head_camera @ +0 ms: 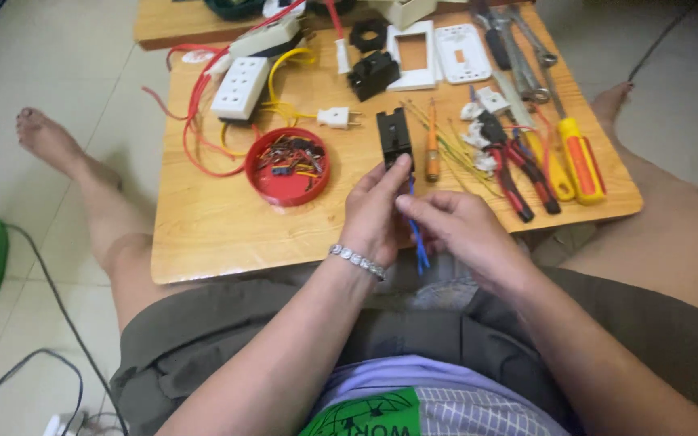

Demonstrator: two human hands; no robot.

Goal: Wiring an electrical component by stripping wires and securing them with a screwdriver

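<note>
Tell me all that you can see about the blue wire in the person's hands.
The blue wire is thin, flexible and looks plastic-coated. It runs roughly upright, from the black switch part held by the left hand down past the table's near edge, its loose end hanging over the person's lap. The right hand pinches it midway between fingertips. Whether its top end is fixed in the black part is hidden by the fingers.

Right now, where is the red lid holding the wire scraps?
In the head view, the red lid sits on the wooden table, left of the left hand, just below the white socket block.
</note>
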